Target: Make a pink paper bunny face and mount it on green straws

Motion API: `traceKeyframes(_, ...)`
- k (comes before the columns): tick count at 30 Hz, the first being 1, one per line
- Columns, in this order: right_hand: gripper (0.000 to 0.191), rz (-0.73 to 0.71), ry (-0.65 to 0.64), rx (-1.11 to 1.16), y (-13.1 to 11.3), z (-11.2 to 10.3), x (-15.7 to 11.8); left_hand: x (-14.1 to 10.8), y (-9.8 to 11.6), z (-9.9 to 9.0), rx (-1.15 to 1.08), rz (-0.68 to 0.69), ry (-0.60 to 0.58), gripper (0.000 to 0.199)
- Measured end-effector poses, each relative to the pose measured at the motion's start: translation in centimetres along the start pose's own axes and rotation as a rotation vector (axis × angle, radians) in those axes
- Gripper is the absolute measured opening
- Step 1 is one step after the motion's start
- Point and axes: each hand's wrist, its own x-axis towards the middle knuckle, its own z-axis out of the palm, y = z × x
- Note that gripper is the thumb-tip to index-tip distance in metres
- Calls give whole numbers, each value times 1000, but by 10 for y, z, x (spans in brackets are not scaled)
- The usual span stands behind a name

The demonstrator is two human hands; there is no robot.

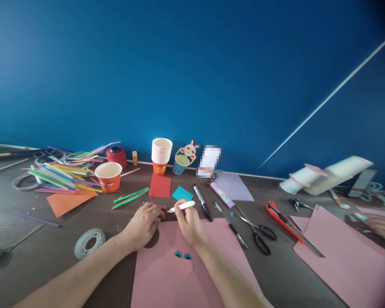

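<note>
My right hand is closed round a white marker, whose tip points left toward my left hand. At the far edge of a large pink sheet, my left hand has its fingers bent together over a small red piece. What else those fingers grip is hidden. Two blue-and-black paper eyes lie on a small pink shape on the sheet, between my forearms. Beyond my hands are a red paper square and a blue paper piece.
Scissors, a black marker and a red cutter lie to the right, near more pink sheets. Another person's hand is at the right edge. Left are a tape roll, a paper cup and straws.
</note>
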Motion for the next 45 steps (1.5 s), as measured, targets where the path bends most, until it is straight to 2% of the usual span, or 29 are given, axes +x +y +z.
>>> traceKeyframes(5, 19, -1, 31, 11, -1, -1, 0, 0, 0, 0, -13, -4, 4, 23)
traceKeyframes(19, 18, 8, -22, 11, -2, -2, -1, 0, -2, 1, -5, 9, -10, 26)
traceKeyframes(34, 19, 61, 0, 67, 2, -2, -2, 1, -1, 1, 4, -2, -30, 33)
traceKeyframes(45, 16, 33, -27, 61, 0, -1, -2, 0, -1, 1, 14, 11, -25, 34)
